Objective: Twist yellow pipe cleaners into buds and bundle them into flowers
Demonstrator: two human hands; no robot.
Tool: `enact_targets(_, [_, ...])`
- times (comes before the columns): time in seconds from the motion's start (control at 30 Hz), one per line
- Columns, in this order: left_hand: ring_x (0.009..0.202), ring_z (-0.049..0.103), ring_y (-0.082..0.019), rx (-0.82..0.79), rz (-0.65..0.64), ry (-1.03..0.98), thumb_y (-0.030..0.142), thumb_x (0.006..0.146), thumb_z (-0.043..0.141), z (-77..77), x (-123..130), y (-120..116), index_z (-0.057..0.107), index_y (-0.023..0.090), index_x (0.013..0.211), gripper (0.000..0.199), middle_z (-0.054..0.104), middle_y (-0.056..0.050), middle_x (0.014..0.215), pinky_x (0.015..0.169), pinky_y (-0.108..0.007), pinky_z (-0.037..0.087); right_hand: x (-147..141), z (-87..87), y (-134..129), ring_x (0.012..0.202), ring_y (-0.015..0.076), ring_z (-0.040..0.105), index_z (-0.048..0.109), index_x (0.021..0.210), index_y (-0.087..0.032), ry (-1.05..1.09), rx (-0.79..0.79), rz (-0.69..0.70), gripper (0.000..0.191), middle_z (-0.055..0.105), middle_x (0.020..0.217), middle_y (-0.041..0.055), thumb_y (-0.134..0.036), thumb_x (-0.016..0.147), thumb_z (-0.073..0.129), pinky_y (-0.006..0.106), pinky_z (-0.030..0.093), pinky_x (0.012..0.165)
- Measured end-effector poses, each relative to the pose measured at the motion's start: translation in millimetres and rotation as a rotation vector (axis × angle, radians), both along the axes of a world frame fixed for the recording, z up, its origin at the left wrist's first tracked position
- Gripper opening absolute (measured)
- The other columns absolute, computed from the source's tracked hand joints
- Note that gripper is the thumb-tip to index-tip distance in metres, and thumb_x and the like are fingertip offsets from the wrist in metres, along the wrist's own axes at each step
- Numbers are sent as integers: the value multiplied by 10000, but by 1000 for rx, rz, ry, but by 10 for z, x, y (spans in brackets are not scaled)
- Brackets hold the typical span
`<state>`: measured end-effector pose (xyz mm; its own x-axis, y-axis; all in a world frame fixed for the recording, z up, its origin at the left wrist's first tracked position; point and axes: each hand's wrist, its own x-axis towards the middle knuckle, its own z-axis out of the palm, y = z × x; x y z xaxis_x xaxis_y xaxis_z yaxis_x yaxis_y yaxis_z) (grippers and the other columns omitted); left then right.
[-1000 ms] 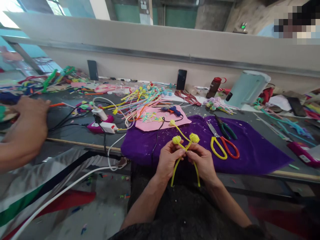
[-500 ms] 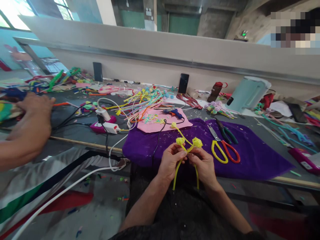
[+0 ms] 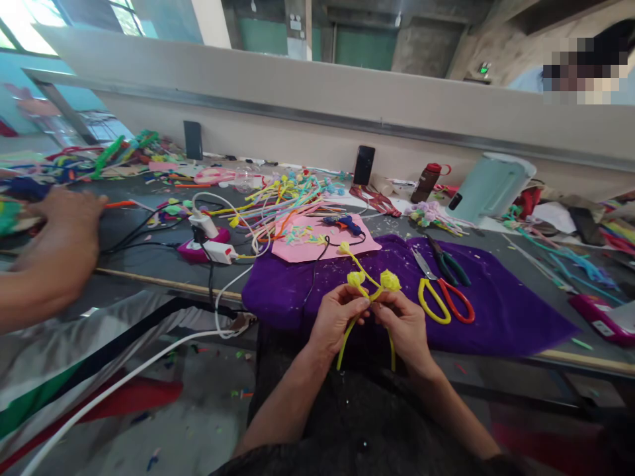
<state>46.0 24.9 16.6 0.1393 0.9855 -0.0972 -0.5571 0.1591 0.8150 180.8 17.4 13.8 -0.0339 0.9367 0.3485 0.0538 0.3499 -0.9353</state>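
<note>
Yellow fuzzy stems (image 3: 366,268) with round yellow heads cross between my two hands, above the near edge of a purple cloth (image 3: 278,291). My left hand (image 3: 342,317) pinches them from the left, thumb and fingers pressed together. On the right, my right hand (image 3: 403,324) closes on the same stems, its fingertips nearly touching those of the left. Two stem ends hang down below the fingers. Scissors (image 3: 436,291) with one yellow and one red handle lie on the cloth, beside dark green pliers (image 3: 449,261).
A blue glue gun (image 3: 344,225) rests on pink paper (image 3: 297,250). Behind are colourful stems (image 3: 282,198), a phone (image 3: 364,165) and a brown bottle (image 3: 426,183). A power strip (image 3: 213,250) with cables lies left. Another person's arm (image 3: 54,251) reaches in at far left.
My hands keep their pinch on the yellow stems. The hanging left stem end has shifted slightly left and up. The other person's arm has moved slightly left.
</note>
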Motion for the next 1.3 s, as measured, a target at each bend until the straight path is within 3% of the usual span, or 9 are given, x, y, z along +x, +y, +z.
enact_targets(0.27, [469, 530, -67, 51, 59, 127, 244, 631, 736, -19, 13, -13, 621, 113, 714, 194, 608, 10, 600, 412, -161, 412, 7, -30, -5, 522, 85, 495, 617, 766, -177, -46, -12, -47, 87, 547, 626, -33, -263, 781, 619, 205, 389, 496])
enact_targets(0.5, [404, 448, -45, 43, 31, 223, 279, 623, 733, 12, -9, -34, 593, 125, 661, 211, 553, 36, 518, 362, -149, 334, 57, -50, -17, 620, 133, 520, 619, 777, -191, -272, 177, -142, 77, 565, 697, 3, -255, 805, 585, 253, 420, 574])
enact_targets(0.7, [341, 362, -19, -80, -133, 88, 267, 586, 744, 44, -48, -18, 522, 141, 614, 257, 529, 43, 487, 314, -131, 232, 157, -24, 46, 712, 170, 576, 602, 807, -205, -491, 429, -81, 60, 598, 768, 41, -219, 820, 545, 289, 462, 635])
enact_targets(0.83, [334, 329, -10, -172, -323, 12, 237, 573, 742, 23, -89, -7, 511, 137, 606, 254, 476, 51, 445, 313, -118, 180, 278, 70, 103, 715, 154, 611, 625, 831, -206, -639, 645, 57, 121, 637, 809, 53, -143, 804, 525, 262, 483, 621])
enact_targets(0.97, [324, 297, 1, -181, -465, -23, 214, 574, 728, 8, -109, -19, 538, 126, 621, 214, 481, 43, 448, 314, -119, 145, 409, 210, 110, 764, 144, 629, 643, 901, -212, -750, 763, 214, 203, 660, 856, 50, -95, 798, 513, 250, 495, 658])
enact_targets(1.13, [313, 288, -1, -155, -511, -11, 203, 566, 717, 17, -104, -11, 528, 131, 600, 205, 481, 41, 438, 305, -127, 140, 505, 280, 121, 777, 152, 624, 650, 935, -215, -849, 754, 326, 230, 668, 876, 53, -112, 826, 476, 271, 490, 682])
enact_targets(1.3, [309, 269, -6, -162, -517, 74, 170, 552, 686, 9, -90, 53, 518, 140, 580, 173, 421, 67, 416, 293, -131, 139, 529, 324, 127, 710, 148, 611, 651, 979, -242, -983, 545, 350, 205, 669, 853, 39, -215, 858, 488, 248, 454, 622])
